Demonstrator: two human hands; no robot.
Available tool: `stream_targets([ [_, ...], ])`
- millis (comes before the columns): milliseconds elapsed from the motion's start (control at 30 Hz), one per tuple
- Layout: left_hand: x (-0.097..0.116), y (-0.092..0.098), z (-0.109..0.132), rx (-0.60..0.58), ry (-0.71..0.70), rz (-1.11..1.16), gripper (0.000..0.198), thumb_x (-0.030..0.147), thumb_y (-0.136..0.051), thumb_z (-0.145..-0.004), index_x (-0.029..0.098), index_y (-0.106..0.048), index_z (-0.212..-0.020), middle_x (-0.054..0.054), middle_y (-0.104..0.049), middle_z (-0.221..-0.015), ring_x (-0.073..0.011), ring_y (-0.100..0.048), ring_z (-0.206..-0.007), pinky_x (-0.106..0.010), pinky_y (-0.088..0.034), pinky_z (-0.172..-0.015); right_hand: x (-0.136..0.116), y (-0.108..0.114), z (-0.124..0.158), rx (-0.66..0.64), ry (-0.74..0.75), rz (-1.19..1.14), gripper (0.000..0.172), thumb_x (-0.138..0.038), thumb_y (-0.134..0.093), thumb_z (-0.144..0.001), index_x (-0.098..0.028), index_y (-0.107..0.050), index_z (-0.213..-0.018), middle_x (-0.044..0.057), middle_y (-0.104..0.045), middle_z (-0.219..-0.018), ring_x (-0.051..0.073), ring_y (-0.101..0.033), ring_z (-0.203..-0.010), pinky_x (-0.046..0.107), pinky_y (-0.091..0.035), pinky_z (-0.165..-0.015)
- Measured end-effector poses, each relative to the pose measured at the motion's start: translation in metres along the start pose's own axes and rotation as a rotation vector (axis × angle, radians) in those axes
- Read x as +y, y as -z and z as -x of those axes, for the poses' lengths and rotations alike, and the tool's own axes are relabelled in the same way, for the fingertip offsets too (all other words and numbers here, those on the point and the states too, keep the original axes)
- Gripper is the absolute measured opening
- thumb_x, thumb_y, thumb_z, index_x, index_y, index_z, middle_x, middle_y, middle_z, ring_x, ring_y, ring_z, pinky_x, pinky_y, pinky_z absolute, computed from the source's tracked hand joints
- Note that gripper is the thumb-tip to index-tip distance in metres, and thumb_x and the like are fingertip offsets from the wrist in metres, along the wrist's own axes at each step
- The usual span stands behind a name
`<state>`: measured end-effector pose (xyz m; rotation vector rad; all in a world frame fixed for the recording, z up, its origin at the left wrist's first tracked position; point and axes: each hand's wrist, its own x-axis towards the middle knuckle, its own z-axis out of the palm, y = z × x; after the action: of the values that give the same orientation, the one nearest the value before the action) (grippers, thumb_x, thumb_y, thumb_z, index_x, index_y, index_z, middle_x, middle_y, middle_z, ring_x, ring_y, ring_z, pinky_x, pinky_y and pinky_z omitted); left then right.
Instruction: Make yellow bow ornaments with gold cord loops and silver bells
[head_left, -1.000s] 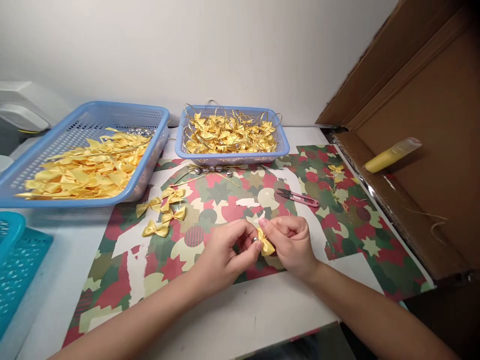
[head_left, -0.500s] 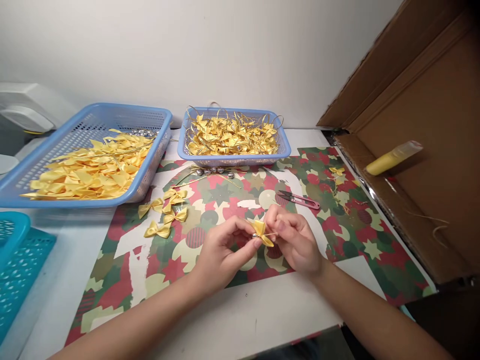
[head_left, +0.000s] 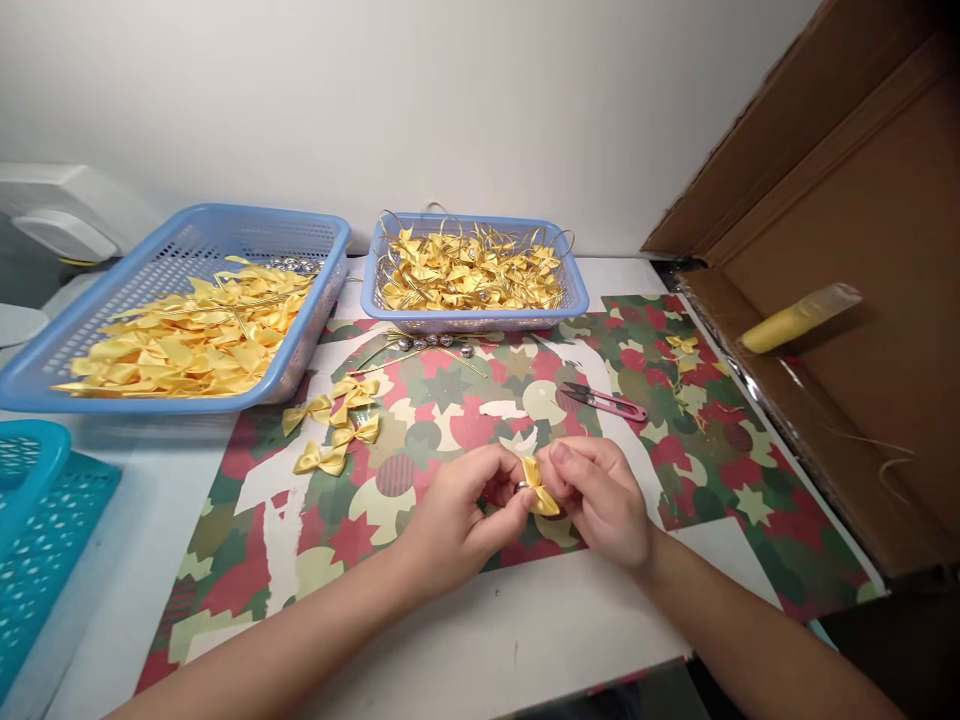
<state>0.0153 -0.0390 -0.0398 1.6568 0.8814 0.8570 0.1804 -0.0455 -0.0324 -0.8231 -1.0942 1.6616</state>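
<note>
Between thumb and fingers, my left hand (head_left: 461, 515) pinches a yellow satin ribbon bow (head_left: 543, 493) with a small silver bell (head_left: 521, 486) at its knot. My right hand (head_left: 609, 502) is closed right beside the bow, its fingertips pressed together on a thin gold cord that they mostly hide. Left of my hands, several loose yellow bows (head_left: 320, 459) lie on the patterned sheet (head_left: 420, 395). Beyond them are silver bells (head_left: 433, 341) with gold cords. Pink-handled thread snips (head_left: 609, 403) rest past my right hand.
A large blue basket (head_left: 296, 345) of yellow bows stands back left. A smaller blue basket (head_left: 480, 322) holds bows with gold cord loops. At left is a teal basket (head_left: 71, 520). Cardboard (head_left: 840, 200) walls the right side, with a yellow-filled tube (head_left: 799, 318) on it.
Both hands have come slightly nearer to me, and the right fingers have closed in against the bow. The stretch of cord seen between them before is now hidden. The view has shifted slightly.
</note>
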Motion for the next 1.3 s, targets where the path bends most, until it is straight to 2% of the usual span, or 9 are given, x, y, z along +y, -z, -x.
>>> stream_targets([
  [100, -0.0012, -0.0005, 0.0001, -0.011, 0.053, 0.039, 0.013, 0.024, -0.056, -0.089, 0.018, -0.053, -0.078, 0.002, -0.055, -0.065, -0.0088, -0.048, -0.057, -0.02, -0.042, -0.054, 0.0039, -0.0014, 0.0015, 0.049, 0.012, 0.009, 0.05, -0.042, -0.052, -0.095, -0.019, -0.032, -0.056, -0.005, -0.026, -0.053, 0.008, -0.024, -0.05, 0.027, -0.019, -0.048],
  [200, -0.0035, -0.0001, 0.0004, -0.027, 0.123, 0.124, 0.016, 0.029, -0.056, -0.09, 0.017, -0.056, -0.08, -0.001, -0.06, -0.07, -0.0114, -0.054, -0.062, -0.024, -0.045, -0.058, 0.0052, -0.0005, 0.0015, 0.051, 0.035, 0.013, 0.049, -0.042, -0.051, -0.096, -0.019, -0.032, -0.056, -0.004, -0.027, -0.053, 0.009, -0.025, -0.05, 0.027, -0.02, -0.048],
  [367, -0.0067, 0.0013, 0.0016, -0.099, 0.219, 0.467, 0.022, 0.034, -0.066, -0.086, 0.017, -0.058, -0.097, -0.007, -0.067, -0.091, -0.0174, -0.064, -0.084, -0.031, -0.052, -0.076, 0.004, 0.0031, 0.0005, -0.001, 0.083, 0.013, 0.048, -0.043, -0.05, -0.095, -0.018, -0.036, -0.057, -0.003, -0.032, -0.053, 0.009, -0.029, -0.051, 0.027, -0.022, -0.049],
  [567, -0.0072, 0.0035, -0.002, -0.065, 0.315, 0.694, 0.02, 0.025, -0.074, -0.081, 0.018, -0.062, -0.096, -0.002, -0.064, -0.086, -0.0116, -0.062, -0.082, -0.023, -0.051, -0.074, 0.0025, 0.0033, 0.0006, -0.012, 0.101, 0.033, 0.047, -0.043, -0.051, -0.094, -0.018, -0.037, -0.057, -0.003, -0.032, -0.054, 0.01, -0.028, -0.05, 0.027, -0.021, -0.048],
  [667, -0.0076, 0.0042, -0.0047, -0.076, 0.342, 0.772, 0.021, 0.024, -0.077, -0.078, 0.018, -0.065, -0.095, -0.002, -0.065, -0.086, -0.0121, -0.063, -0.082, -0.023, -0.051, -0.074, 0.0016, 0.0034, -0.0001, -0.005, 0.096, 0.028, 0.048, -0.043, -0.051, -0.094, -0.019, -0.035, -0.056, -0.003, -0.032, -0.054, 0.01, -0.027, -0.051, 0.027, -0.021, -0.049],
  [867, -0.0066, 0.0033, -0.0049, -0.016, 0.415, 0.818, 0.025, 0.03, -0.081, -0.074, 0.016, -0.064, -0.086, -0.003, -0.067, -0.078, -0.0131, -0.064, -0.074, -0.026, -0.052, -0.07, 0.0, 0.0008, -0.0058, -0.015, 0.111, -0.085, 0.048, -0.039, -0.049, -0.095, -0.018, -0.033, -0.054, -0.004, -0.026, -0.054, 0.009, -0.023, -0.05, 0.027, -0.019, -0.048],
  [967, -0.0064, 0.0021, -0.0039, -0.007, 0.424, 0.849, 0.031, 0.031, -0.082, -0.072, 0.018, -0.061, -0.09, -0.001, -0.066, -0.079, -0.0121, -0.063, -0.071, -0.025, -0.052, -0.068, 0.0003, -0.0015, -0.0077, -0.013, 0.092, -0.11, 0.048, -0.04, -0.049, -0.094, -0.018, -0.034, -0.054, -0.004, -0.025, -0.053, 0.009, -0.023, -0.048, 0.027, -0.018, -0.046],
  [1100, -0.005, 0.0016, -0.0033, -0.001, 0.387, 0.82, 0.034, 0.027, -0.079, -0.077, 0.021, -0.054, -0.1, 0.002, -0.065, -0.08, -0.0101, -0.062, -0.072, -0.023, -0.049, -0.068, 0.001, -0.0025, -0.0079, -0.02, 0.076, -0.115, 0.05, -0.043, -0.051, -0.093, -0.019, -0.034, -0.053, -0.004, -0.026, -0.052, 0.009, -0.024, -0.047, 0.026, -0.02, -0.045],
  [1300, -0.0004, 0.0006, -0.0013, 0.01, 0.274, 0.705, 0.033, 0.027, -0.074, -0.081, 0.023, -0.047, -0.099, 0.003, -0.06, -0.079, -0.0098, -0.059, -0.071, -0.021, -0.047, -0.066, -0.0007, -0.0032, -0.004, 0.029, 0.029, -0.089, 0.051, -0.044, -0.051, -0.094, -0.018, -0.033, -0.054, -0.005, -0.025, -0.052, 0.007, -0.023, -0.045, 0.024, -0.018, -0.042],
])
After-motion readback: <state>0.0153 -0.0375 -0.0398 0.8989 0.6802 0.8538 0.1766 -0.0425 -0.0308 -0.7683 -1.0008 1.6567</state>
